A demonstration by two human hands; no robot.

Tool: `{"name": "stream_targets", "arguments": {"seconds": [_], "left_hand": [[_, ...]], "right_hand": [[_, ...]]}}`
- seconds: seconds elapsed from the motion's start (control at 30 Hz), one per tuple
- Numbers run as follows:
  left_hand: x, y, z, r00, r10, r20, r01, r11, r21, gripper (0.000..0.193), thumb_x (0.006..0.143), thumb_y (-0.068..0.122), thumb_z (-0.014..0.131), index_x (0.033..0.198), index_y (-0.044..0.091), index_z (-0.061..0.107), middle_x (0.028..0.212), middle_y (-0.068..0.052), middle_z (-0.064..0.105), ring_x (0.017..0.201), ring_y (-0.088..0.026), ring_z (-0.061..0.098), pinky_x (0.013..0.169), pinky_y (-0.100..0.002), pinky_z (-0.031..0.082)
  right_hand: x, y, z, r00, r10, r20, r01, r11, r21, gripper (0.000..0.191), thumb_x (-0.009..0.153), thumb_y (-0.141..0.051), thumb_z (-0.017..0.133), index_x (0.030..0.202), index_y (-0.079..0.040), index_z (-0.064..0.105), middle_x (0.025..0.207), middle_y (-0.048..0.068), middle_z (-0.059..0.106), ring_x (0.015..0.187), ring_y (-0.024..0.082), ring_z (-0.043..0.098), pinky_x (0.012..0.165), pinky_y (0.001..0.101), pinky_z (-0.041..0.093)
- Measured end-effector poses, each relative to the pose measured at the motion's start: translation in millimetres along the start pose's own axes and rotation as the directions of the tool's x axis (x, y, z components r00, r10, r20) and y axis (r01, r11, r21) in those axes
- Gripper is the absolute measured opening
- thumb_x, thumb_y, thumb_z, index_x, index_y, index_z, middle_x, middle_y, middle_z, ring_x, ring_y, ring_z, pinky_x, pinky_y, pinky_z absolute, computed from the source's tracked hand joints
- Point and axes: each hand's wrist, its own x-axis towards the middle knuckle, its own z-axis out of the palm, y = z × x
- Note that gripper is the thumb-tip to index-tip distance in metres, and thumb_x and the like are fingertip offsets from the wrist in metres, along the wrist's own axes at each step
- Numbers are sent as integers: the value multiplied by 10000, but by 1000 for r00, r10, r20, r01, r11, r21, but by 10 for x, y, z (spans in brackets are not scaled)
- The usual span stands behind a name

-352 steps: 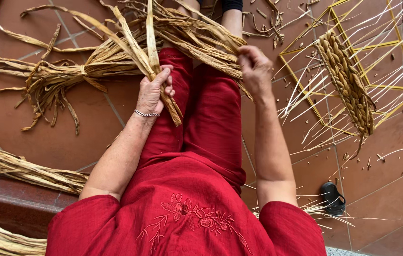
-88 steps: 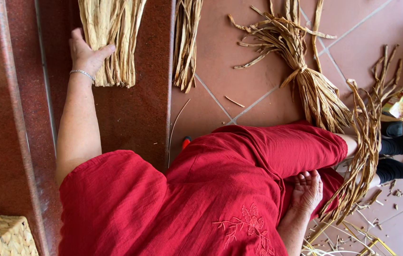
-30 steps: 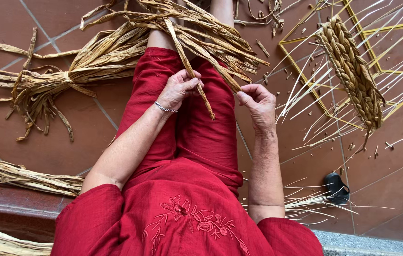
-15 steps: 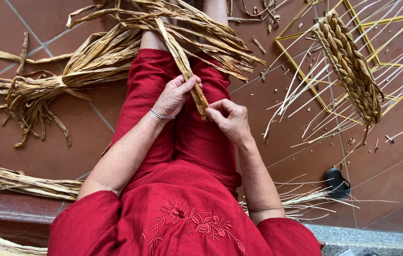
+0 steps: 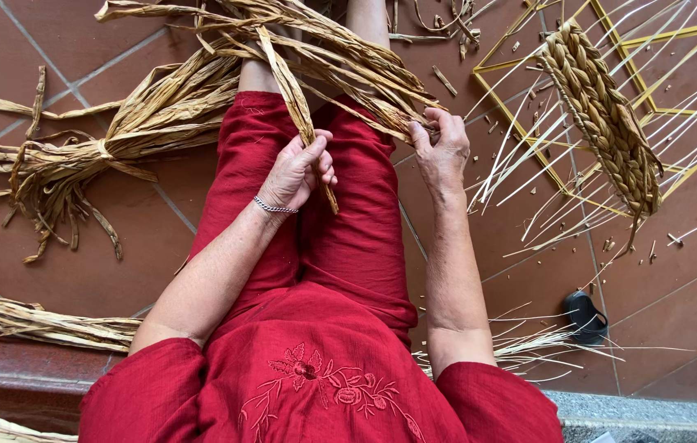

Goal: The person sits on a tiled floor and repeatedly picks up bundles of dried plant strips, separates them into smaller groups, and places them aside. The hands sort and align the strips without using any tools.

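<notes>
We're mid-sorting: left hand [image 5: 298,171] pinches one dried leaf [image 5: 293,82] tight, right hand [image 5: 440,149] closes its grip on the bundle [image 5: 348,61], probably pulling strands apart next.

Dried leaf strip [image 5: 298,98] pinched in my left hand [image 5: 298,172]: pale straw-tan, streaked lengthwise with darker brown. Leaf bundle [image 5: 348,61] under my right hand [image 5: 440,152]: same tan, mottled with golden and grey-brown tones. My trousers [image 5: 348,221] and tunic [image 5: 316,377]: solid deep red; tunic carries tone-on-tone red floral embroidery with trailing stems. Bracelet [image 5: 275,208] on my left wrist: silver chain. Floor tiles [image 5: 61,74]: reddish-brown terracotta with pale grey grout lines. Woven braid panel [image 5: 603,123]: golden-brown plaited pattern. Frame [image 5: 652,37] beneath it: bright yellow, with whitish-cream stakes. Small object [image 5: 585,316] on the floor: black.
</notes>
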Motion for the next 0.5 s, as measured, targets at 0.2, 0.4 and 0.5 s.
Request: {"name": "stream_targets", "arguments": {"seconds": [0.2, 0.4, 0.5], "left_hand": [[17, 4, -39, 1000, -4, 6, 4, 1000, -2, 228, 1019, 206, 674, 1205, 90, 613, 752, -26, 595, 655, -152, 610, 696, -364, 582], [34, 29, -49, 1000, 13, -12, -13, 1000, 23, 258, 1009, 187, 700, 1213, 60, 608, 731, -10, 578, 612, -141, 590, 666, -347, 566], [47, 29, -47, 999, 35, -16, -35, 999, 31, 290, 985, 170, 719, 1231, 54, 617, 707, 6, 566, 576, -126, 567, 641, -340, 554]], "right_hand": [[-96, -48, -49, 941, -336, 49, 331, 877, -347, 431, 699, -182, 861, 1113, -110, 765, 1094, 91, 626, 1051, 302, 560, 878, 462, 461], [-5, 53, 24, 907, -420, 14, 394, 839, -375, 171, 868, -109, 793, 1030, -130, 743, 1066, 50, 643, 1059, 261, 550, 916, 424, 454], [-44, 17, -126, 955, -252, 157, 249, 968, 38, 76, 936, -130, 729, 991, -79, 716, 991, 56, 680, 934, 210, 578, 845, 359, 489]]}}
